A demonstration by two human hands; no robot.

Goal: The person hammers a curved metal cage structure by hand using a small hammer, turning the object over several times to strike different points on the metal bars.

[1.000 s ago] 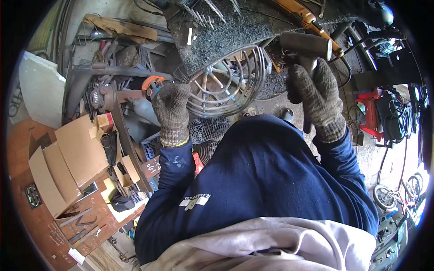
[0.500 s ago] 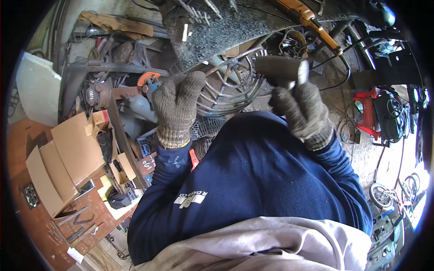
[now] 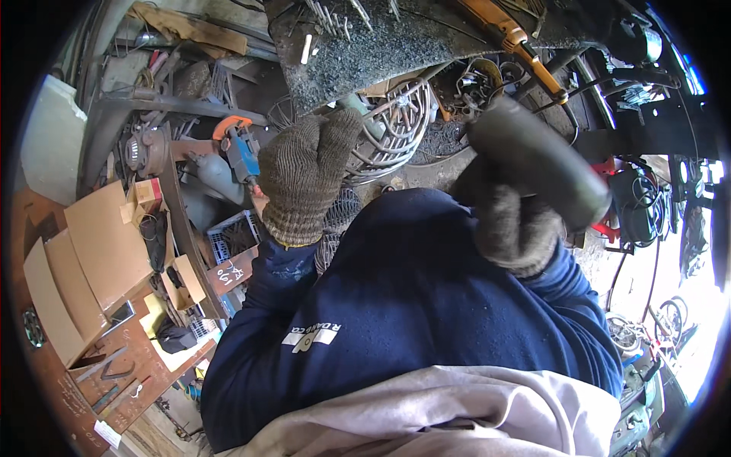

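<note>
Grey-brown and gloved, the right hand [image 3: 521,232] is closed on a dark mallet [image 3: 537,164], its thick cylindrical head slanting down toward the right at right of centre and its handle mostly hidden. Left of centre, the left hand [image 3: 308,175], gloved alike, has its fingers bent at the left side of a rounded metal rod frame [image 3: 402,152]; whether it grips a rod I cannot tell. That frame sits at upper centre, just below a dark, grit-strewn surface [image 3: 373,68]. An orange power tool [image 3: 512,36] lies at upper right; an open cardboard box [image 3: 106,236] stands at left.
</note>
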